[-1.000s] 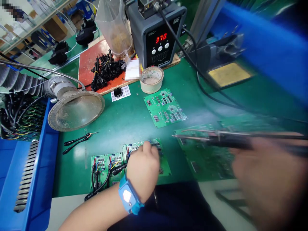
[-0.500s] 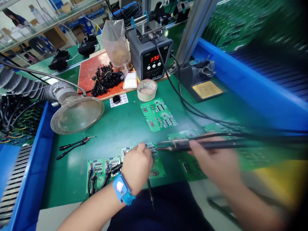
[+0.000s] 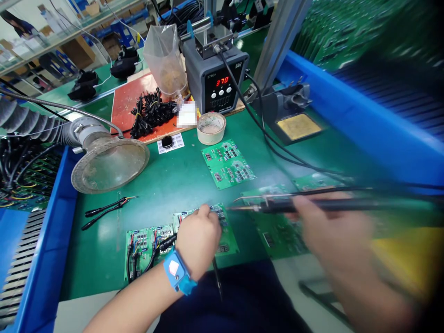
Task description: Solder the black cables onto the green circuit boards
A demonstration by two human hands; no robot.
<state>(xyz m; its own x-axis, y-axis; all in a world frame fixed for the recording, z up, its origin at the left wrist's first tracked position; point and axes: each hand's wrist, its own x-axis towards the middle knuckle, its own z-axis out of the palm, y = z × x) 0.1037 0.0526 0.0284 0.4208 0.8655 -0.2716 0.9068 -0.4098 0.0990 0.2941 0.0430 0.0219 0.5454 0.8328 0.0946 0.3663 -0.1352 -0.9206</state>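
My left hand (image 3: pixel 199 238), with a blue wrist strap (image 3: pixel 178 273), is closed over a green circuit board (image 3: pixel 227 231). Its fingertips pinch down at the board's upper part; a thin black cable (image 3: pixel 217 280) comes out below the hand and hangs past the table edge. What lies between the fingertips is hidden. My right hand (image 3: pixel 329 226), blurred, is wrapped round a soldering iron (image 3: pixel 277 206) with a thin metal tube along its top. The iron's tip points left, apart from the board. Left of my hand lies a board with black cables attached (image 3: pixel 140 249).
A soldering station (image 3: pixel 217 78) reading 370 stands at the back, beside an iron holder with a sponge (image 3: pixel 298 127). A tape roll (image 3: pixel 211 128), a fume extractor hood (image 3: pixel 111 164), loose cables (image 3: pixel 106 210) and another board (image 3: pixel 227 164) surround the work. Blue bins (image 3: pixel 367 101) flank both sides.
My right hand has moved to the right with the soldering iron, drawing its tip away from the board. My left hand stays almost still.
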